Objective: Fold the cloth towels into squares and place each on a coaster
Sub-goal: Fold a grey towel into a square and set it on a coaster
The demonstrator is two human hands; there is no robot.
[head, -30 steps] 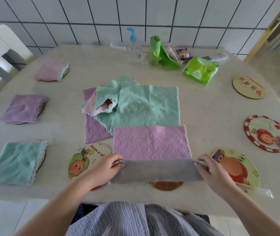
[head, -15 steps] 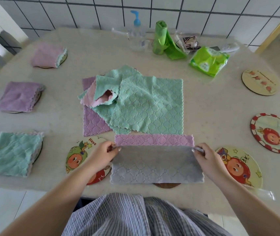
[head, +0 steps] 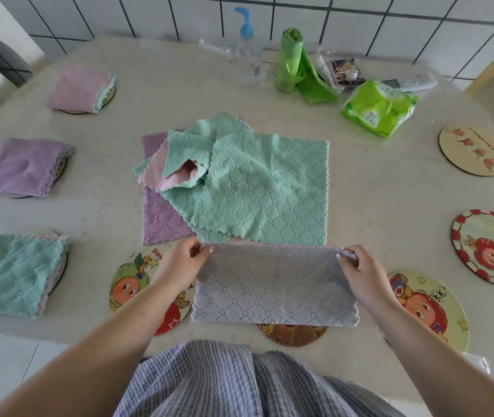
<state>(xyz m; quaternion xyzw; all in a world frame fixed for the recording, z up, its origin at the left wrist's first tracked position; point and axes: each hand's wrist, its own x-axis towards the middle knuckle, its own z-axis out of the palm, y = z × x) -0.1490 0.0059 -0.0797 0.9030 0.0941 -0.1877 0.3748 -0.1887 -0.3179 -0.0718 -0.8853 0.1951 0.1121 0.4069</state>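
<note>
A grey-and-pink towel (head: 272,291) lies folded in half at the table's near edge, grey side up, with a thin pink strip showing along its far edge. My left hand (head: 179,266) pinches its far left corner and my right hand (head: 360,273) pinches its far right corner. Behind it sits a loose pile of green, pink and purple towels (head: 254,185). Three folded towels rest on coasters at the left: green (head: 14,273), purple (head: 24,167) and pink (head: 81,90). Bare coasters lie beside my hands at left (head: 131,284) and right (head: 432,305).
Two more bare coasters sit at the right, one red-rimmed (head: 489,246) and one pale (head: 471,150). A brown coaster (head: 293,334) peeks from under the grey towel. At the back stand a pump bottle (head: 247,52), a green bag roll (head: 290,60) and a green packet (head: 379,106).
Both hands carried the towel's near edge away from me and over its pink face, so the grey side now covers nearly all of the pink.
</note>
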